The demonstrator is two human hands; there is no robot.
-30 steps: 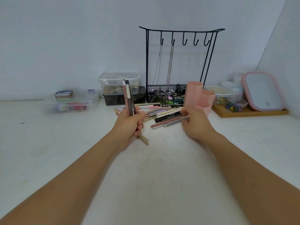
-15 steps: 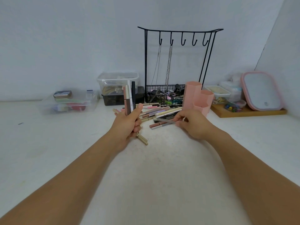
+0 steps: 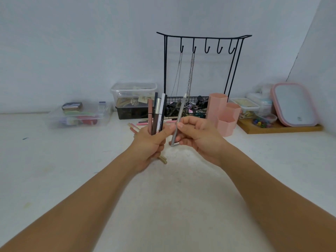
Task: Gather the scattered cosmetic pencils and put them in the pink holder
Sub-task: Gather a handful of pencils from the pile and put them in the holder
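My left hand (image 3: 149, 144) grips an upright bunch of several cosmetic pencils (image 3: 157, 113), pink, brown, black and white. My right hand (image 3: 198, 137) pinches a single silver pencil (image 3: 179, 118) nearly upright, just right of the bunch. More pencils (image 3: 143, 123) lie on the white table behind my hands, mostly hidden by them, and a beige one (image 3: 163, 159) pokes out below my left hand. The pink holder (image 3: 222, 113), a cluster of three hexagonal cups, stands to the right of my right hand and looks empty.
A black wire jewellery stand (image 3: 201, 70) with chains and a basket of clips rises behind the pencils. Clear plastic boxes (image 3: 133, 93) sit at the back left. A pink-framed mirror (image 3: 295, 104) and small containers rest on a wooden tray (image 3: 283, 129) at the right.
My right hand has lifted a silver pencil off the pile and brought it up and left, next to the bunch in my left hand. The left hand has stayed roughly in place.
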